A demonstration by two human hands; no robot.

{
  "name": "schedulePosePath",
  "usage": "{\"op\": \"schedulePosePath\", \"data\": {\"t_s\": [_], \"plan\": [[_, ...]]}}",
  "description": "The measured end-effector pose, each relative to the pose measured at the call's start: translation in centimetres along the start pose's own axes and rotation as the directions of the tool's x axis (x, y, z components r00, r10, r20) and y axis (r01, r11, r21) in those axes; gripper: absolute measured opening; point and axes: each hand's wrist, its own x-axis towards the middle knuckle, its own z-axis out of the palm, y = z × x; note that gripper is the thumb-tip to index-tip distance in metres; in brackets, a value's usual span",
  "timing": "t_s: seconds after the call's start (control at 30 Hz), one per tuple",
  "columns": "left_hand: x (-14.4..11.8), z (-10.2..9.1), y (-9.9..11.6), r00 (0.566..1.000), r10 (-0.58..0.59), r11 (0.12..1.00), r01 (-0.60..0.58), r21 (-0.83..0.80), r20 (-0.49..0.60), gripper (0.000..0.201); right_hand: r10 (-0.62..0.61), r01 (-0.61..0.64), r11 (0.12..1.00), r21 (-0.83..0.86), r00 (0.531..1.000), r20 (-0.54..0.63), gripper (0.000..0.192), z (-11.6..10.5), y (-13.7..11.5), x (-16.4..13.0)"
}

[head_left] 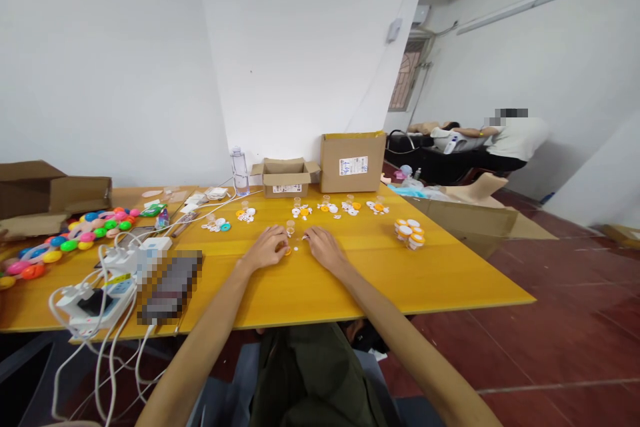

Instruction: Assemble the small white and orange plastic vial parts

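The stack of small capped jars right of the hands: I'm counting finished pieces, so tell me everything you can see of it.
The cluster of small capped jars stands on the yellow wooden table, to the right of the right hand and apart from it. It looks like several little round containers packed tightly together, touching one another, with white tops and orange rims or bands. They seem plastic. All appear upright and closed. An exact count is too small to tell. Nothing else touches them; neither hand reaches them.

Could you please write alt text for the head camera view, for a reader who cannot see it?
Both hands, left hand and right hand, rest on a yellow table around small white pieces. Beyond them lie small cups, cardboard boxes and colourful toys.
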Motion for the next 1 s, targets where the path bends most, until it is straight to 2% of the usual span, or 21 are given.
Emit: {"op": "schedulePosePath", "data": {"t_s": [0.37,0.57,1.0], "plan": [[0.0,0.4,-0.8,0.999,0.019,0.999,-0.021,-0.045,-0.032,0.012,0.037,-0.037,0.999,-0.005,0.998,0.052,0.025,-1.9,-1.3,-0.3],[0.0,0.2,-0.6,0.999,0.032,0.998,-0.034,-0.052,-0.034,0.011,0.04,-0.041,0.999,0.02,0.998,0.055,0.026,-1.6,-1.2,-0.3],[0.1,0.1,-0.7,0.999,0.025,0.999,-0.027,-0.04,-0.031,0.015,-0.087,0.092,0.995,0.041,0.989,-0.119,0.024,0.3,0.1,-0.4]]}}
